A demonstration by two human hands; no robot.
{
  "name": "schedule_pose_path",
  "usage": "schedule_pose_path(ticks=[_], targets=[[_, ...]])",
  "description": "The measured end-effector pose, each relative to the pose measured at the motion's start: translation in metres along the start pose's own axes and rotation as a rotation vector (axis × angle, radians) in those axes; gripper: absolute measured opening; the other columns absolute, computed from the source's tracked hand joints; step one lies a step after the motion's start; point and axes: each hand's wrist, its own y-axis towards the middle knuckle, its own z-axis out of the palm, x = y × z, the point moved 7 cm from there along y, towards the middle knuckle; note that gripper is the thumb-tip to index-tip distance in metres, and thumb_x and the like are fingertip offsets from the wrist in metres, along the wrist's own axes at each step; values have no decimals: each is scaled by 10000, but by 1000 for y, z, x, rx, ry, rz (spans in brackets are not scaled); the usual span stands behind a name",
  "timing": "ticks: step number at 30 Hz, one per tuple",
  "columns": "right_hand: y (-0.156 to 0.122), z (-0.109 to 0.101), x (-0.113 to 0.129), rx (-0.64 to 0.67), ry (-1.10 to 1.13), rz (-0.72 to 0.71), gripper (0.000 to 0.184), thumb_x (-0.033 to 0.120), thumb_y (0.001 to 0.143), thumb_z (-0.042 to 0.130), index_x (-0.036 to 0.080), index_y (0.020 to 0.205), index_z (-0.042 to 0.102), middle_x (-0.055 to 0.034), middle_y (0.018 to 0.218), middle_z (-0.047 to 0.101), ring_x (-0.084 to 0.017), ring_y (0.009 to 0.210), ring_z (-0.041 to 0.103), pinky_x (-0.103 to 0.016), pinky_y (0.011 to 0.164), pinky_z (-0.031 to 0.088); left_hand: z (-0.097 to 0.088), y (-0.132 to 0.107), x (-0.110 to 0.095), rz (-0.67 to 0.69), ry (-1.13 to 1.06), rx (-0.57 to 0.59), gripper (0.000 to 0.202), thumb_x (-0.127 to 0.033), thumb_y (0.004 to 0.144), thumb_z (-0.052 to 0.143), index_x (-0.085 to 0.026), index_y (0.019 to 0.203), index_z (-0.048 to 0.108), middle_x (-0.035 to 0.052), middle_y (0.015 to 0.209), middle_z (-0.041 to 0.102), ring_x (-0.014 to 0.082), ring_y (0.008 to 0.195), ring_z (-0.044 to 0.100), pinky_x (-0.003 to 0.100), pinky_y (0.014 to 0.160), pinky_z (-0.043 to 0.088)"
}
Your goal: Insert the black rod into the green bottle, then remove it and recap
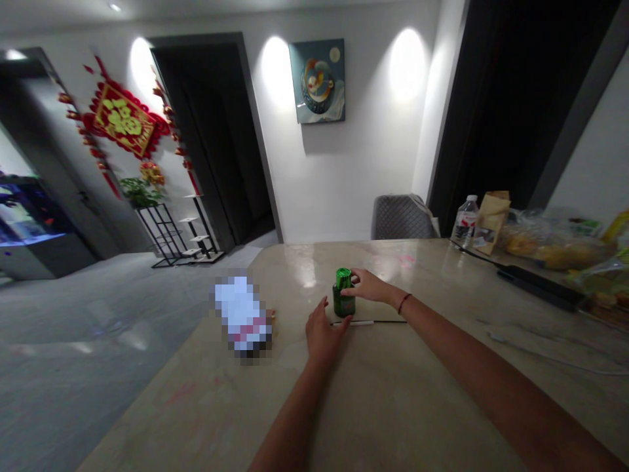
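Note:
A dark green glass bottle (344,301) with a bright green ridged cap stands upright on the beige marble table (393,400). My right hand (368,286) comes in from the right, its fingers against the bottle just below the cap. My left hand (322,336) rests on the table at the bottle's lower left, fingers apart and holding nothing. A thin white-and-black stick (368,322) lies just in front of the bottle, with my left fingertips near its left end. To the left, a pixelated, blurred object (240,316) lies on the table; I cannot tell what it is.
At the far right of the table are a water bottle (465,221), a paper bag (491,221), plastic food bags (553,241), a long black bar (540,287) and a white cable (555,354). A grey chair (401,217) stands beyond the table. The table's left edge drops to a grey floor.

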Motion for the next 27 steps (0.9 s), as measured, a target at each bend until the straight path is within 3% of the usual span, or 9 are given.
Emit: schedule_pose_path(ticks=[3,6,9,15,17,20,25,27], targets=[[-7,6,7,95,131,24,461,280,602,694,142,1013,537,-82,977,623,-179,864,590,-287,728,480,1,0,-2,-5,19,36,657,-412,642,637,-195,1221,414,71,1163,560,214,1070,505,313,906,362],[-14,5,5,94,254,126,654,333,622,670,192,1209,416,-115,1235,491,-198,1000,541,-292,751,469,2,0,-1,-25,32,67,596,-413,663,622,-209,1193,443,58,1107,596,211,1017,538,301,870,374],[-24,9,2,118,350,204,665,372,697,587,273,1295,312,-83,1329,409,-203,1101,482,-319,805,435,2,1,0,-25,43,91,582,-436,685,596,-211,1199,442,60,1088,608,215,994,549,294,839,380],[-47,1,2,75,429,214,572,424,768,478,268,1294,315,-75,1225,524,-182,1147,454,-362,886,368,1,1,-2,-11,70,97,585,-446,689,588,-203,1202,447,81,1070,618,219,972,558,295,812,384],[-51,-10,2,-11,421,193,555,463,780,433,199,1264,369,-85,977,646,-189,1045,532,-370,878,378,1,1,-3,-15,71,98,575,-443,689,588,-205,1195,455,79,1062,622,217,966,560,294,804,385],[-53,-25,2,-157,400,167,546,508,768,413,135,1164,467,-44,681,640,-196,846,601,-370,833,415,1,1,-3,-23,76,99,569,-441,686,591,-199,1185,467,82,1054,625,221,970,558,297,803,385],[-44,-12,4,-95,416,169,461,431,788,452,215,1192,412,-67,1061,620,-165,1028,536,-340,877,383,2,1,-3,-2,79,90,581,-442,693,584,-202,1204,451,77,1060,624,218,972,557,294,813,380],[-39,-11,2,-104,376,158,424,417,795,441,189,1152,440,-72,968,647,-163,954,568,-326,847,396,2,1,-2,3,84,98,588,-446,693,583,-200,1209,446,76,1064,622,217,969,557,291,814,378]])
